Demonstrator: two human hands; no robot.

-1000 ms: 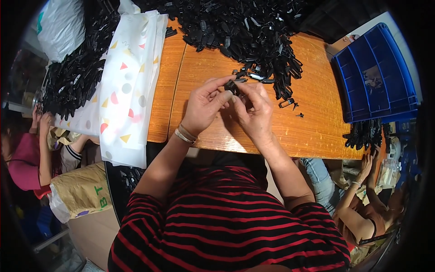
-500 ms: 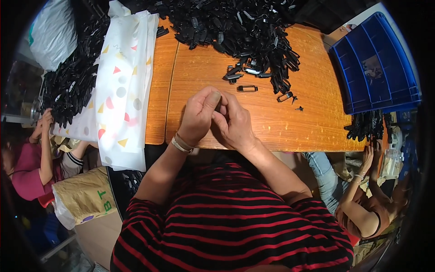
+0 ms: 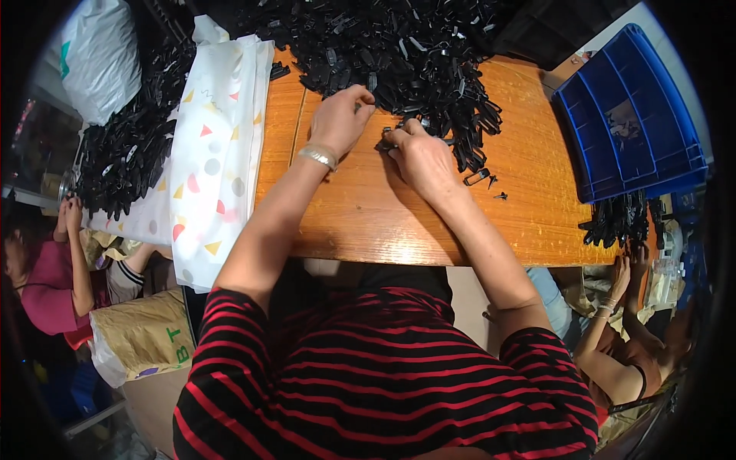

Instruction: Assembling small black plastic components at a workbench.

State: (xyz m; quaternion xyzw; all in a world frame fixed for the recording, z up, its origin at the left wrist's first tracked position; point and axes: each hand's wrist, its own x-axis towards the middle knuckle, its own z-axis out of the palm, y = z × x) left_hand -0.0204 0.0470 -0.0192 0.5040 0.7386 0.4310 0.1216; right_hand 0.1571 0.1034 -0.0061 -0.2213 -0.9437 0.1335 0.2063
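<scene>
A big heap of small black plastic parts (image 3: 399, 57) covers the far side of the wooden table. My left hand (image 3: 341, 119) is at the heap's near left edge, its fingers curled in; whatever is between them is hidden. To its right, my right hand (image 3: 425, 159) reaches down to the near fringe of the heap. Its thumb and fingers close on a small black plastic part (image 3: 389, 140), mostly covered by the hand. A loose black rectangular frame piece (image 3: 477, 177) and a tiny black piece (image 3: 501, 196) lie right of that hand.
White patterned plastic sheeting (image 3: 218, 153) hangs over the table's left side, beside another black heap (image 3: 126, 161) and a white bag (image 3: 100, 65). A blue crate (image 3: 629, 115) stands tilted at the right. One person sits at each side, hands at black parts.
My hands were together near the table's front; they have parted and moved forward to the heap. The right hand now covers where a loose frame piece lay.
</scene>
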